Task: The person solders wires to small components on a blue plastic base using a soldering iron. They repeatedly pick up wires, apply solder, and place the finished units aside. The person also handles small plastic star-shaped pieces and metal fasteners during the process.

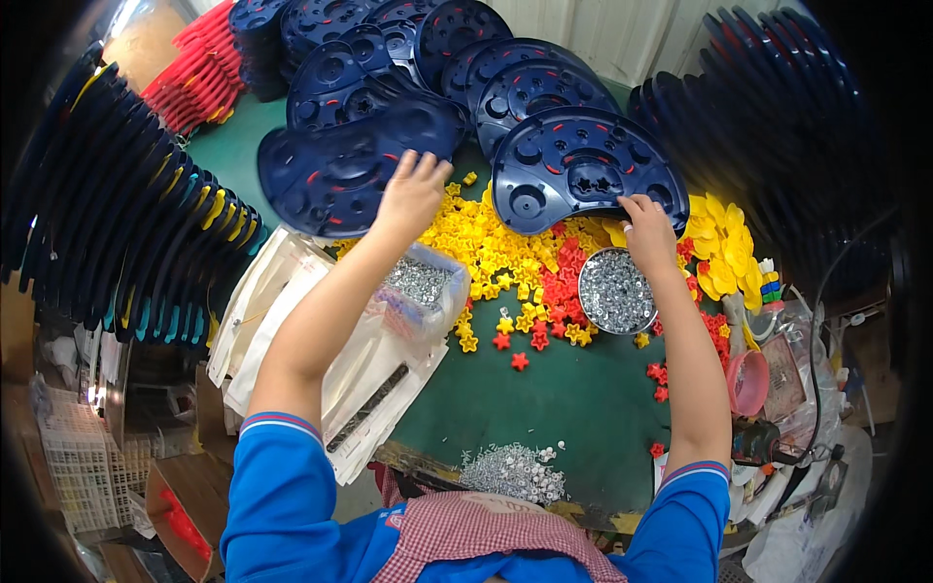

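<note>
My left hand (416, 192) is closed on the near right edge of a curved dark blue plastic panel (330, 185), which is smeared by motion. Red slots show in its surface. My right hand (649, 231) pinches the near edge of a second dark blue panel (559, 175), with round recesses and star-shaped holes. This one rests tilted above a heap of yellow star-shaped pieces (496, 238). Just below the right hand stands a round dish of small metal parts (618, 291). Red star-shaped pieces (562, 277) lie beside the dish.
More dark blue panels (544, 83) overlap at the back. Tall panel stacks rise at left (107, 204) and right (768, 107). A plastic-lined container of metal bits (420, 282) sits on white sheets (292, 340). Loose screws (513, 471) lie at the green table's (573, 403) near edge.
</note>
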{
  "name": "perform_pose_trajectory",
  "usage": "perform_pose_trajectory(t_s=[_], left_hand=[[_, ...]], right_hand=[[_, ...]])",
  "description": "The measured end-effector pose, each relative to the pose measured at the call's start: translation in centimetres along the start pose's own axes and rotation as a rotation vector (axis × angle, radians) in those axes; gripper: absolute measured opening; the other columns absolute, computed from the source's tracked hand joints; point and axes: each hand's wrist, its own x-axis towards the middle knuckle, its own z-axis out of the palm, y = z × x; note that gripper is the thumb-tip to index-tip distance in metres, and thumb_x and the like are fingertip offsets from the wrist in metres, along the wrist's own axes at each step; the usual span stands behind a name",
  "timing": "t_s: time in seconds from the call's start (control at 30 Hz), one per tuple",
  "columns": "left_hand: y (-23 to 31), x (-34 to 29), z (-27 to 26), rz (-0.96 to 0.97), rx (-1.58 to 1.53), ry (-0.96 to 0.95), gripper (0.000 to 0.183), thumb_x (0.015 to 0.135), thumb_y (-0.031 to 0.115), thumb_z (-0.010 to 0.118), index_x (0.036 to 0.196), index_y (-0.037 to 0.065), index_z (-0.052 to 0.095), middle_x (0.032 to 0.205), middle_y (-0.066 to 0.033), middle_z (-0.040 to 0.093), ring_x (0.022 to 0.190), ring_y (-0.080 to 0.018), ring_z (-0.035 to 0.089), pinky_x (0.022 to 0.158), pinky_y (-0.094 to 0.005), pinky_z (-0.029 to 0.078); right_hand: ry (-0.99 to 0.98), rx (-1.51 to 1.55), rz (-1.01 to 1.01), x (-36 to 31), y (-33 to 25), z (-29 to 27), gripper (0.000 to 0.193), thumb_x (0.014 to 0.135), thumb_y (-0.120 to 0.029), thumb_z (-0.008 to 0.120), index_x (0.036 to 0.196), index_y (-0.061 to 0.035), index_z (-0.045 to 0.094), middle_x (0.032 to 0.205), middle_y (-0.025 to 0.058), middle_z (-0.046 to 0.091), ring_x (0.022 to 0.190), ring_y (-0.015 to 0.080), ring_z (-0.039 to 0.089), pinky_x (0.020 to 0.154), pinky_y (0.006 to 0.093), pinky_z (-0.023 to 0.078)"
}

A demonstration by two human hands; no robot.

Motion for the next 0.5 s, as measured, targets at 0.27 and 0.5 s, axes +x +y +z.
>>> perform_pose_trajectory(t_s=[0.27, 0.5], left_hand=[[-2.3, 1.9, 2.8, -0.056, -0.075, 0.171, 0.030, 0.083, 0.012, 0.058, 0.112, 0.008, 0.066, 0.133, -0.0062, 0.055, 0.127, -0.0241, 0.049, 0.104, -0.0417, 0.039], [3.0, 6.3, 6.3, 0.120, 0.352, -0.175, 0.019, 0.083, 0.019, 0.057, 0.091, 0.010, 0.072, 0.086, -0.0004, 0.064, 0.095, -0.0206, 0.053, 0.082, -0.0342, 0.038]], right_hand=[[0.045, 0.053, 0.036, -0.5, 0.7, 1.6, 0.030, 0.078, -0.005, 0.071, 0.106, -0.0157, 0.072, 0.099, 0.0035, 0.061, 0.096, 0.0266, 0.058, 0.085, 0.0377, 0.051], [-0.002, 0.077, 0.046, -0.5, 0.6, 1.0, 0.037, 0.079, -0.005, 0.071, 0.114, -0.0162, 0.069, 0.103, 0.0051, 0.061, 0.098, 0.0278, 0.057, 0.087, 0.0383, 0.050]])
